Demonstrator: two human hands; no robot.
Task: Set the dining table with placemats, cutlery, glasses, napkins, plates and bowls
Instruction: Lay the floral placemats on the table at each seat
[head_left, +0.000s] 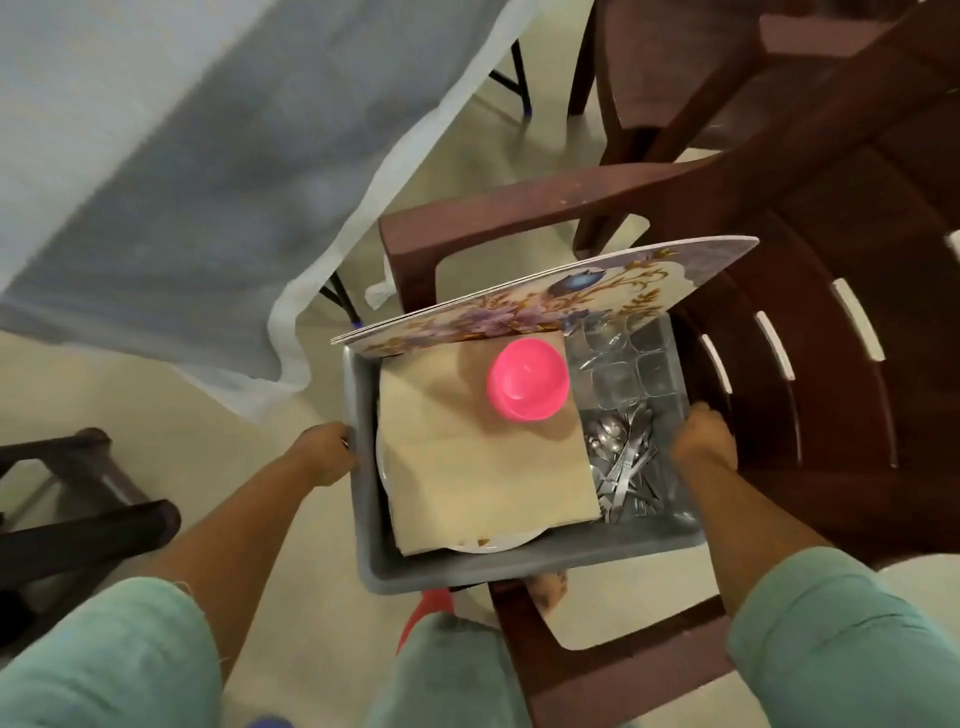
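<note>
A grey plastic tub (524, 561) sits over the seat of a brown chair. My left hand (324, 452) grips its left rim and my right hand (704, 439) grips its right rim. Inside lie beige napkins (467, 467) over a white plate (498, 543), with stacked pink bowls (527, 384) on top. Clear glasses (631, 358) stand in the tub's far right part, and metal cutlery (623, 467) lies below them. Floral placemats (545, 296) lean across the tub's far edge.
The dining table with a pale grey cloth (171, 171) fills the upper left. Brown plastic chairs (810, 291) stand on the right and behind. A dark stool (78, 514) is at the left. My foot (545, 587) shows under the tub.
</note>
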